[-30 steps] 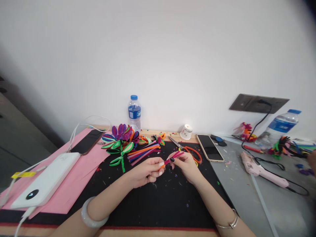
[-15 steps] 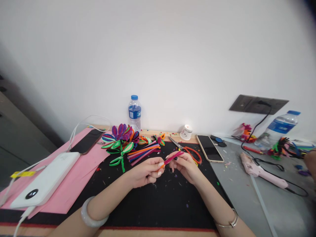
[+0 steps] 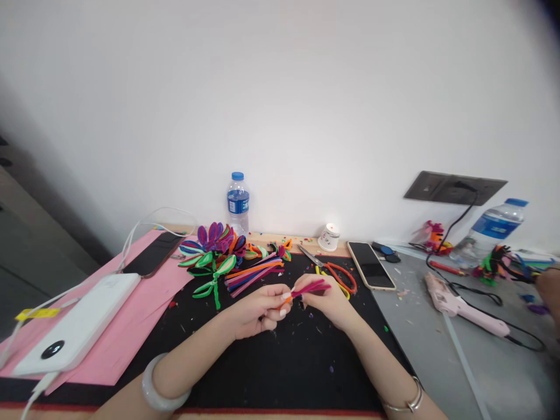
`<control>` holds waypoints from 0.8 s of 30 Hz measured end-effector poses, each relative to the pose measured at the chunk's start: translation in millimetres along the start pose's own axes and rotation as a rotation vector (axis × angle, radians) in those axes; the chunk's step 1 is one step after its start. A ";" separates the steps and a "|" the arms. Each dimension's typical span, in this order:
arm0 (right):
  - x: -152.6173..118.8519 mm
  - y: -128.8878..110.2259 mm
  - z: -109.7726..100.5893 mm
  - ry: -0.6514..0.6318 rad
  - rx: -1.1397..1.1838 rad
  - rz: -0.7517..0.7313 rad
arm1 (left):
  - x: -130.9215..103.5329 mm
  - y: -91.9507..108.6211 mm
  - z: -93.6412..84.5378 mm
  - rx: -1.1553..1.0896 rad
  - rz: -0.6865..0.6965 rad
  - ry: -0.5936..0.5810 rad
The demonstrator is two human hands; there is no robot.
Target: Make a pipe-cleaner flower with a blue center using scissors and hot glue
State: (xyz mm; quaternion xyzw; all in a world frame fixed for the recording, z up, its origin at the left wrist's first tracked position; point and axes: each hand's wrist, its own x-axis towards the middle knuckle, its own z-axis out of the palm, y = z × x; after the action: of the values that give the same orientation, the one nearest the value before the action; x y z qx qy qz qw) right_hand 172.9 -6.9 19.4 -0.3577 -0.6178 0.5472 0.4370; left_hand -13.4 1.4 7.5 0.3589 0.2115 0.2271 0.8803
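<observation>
Far left: white power bank [image 3: 83, 321] with a cable plugged in, on pink paper [image 3: 151, 324]. Dark phone [image 3: 153, 255] lies on the same paper, behind the power bank. Next, multicolored looped fuzzy flowers [image 3: 214, 251], clear bottle [image 3: 238, 202] upright behind them by the wall, then a bundle of loose fuzzy strips [image 3: 254, 277] on the black mat [image 3: 271, 373].

Center, over the mat: left hand [image 3: 260, 309] is closed, pinching the orange end of the magenta-and-orange strips [image 3: 314, 287]. Right hand [image 3: 326, 300] has its fingers on the magenta part, loose ends pointing right. Hands are close together.

Orange-handled scissors [image 3: 341, 276] just behind the right hand, paper cup [image 3: 329, 237] near the wall, light-edged phone [image 3: 371, 265] to the right. Gray tabletop [image 3: 429, 356] holds a pink glue gun [image 3: 470, 309], with a second bottle [image 3: 494, 227] behind it, tilted. Another person's hand [image 3: 549, 290] is partly in view, far right; grip can't be told.
</observation>
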 end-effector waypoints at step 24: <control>-1.7 -4.1 1.5 0.014 -0.006 -0.066 | 2.3 -0.4 0.0 -0.078 0.016 0.009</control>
State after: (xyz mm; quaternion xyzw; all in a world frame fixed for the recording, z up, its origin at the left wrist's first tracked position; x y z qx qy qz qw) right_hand 172.3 -9.6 23.1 -0.3421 -0.6280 0.5281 0.4579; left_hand -11.4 2.5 6.8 0.3252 0.2034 0.2439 0.8907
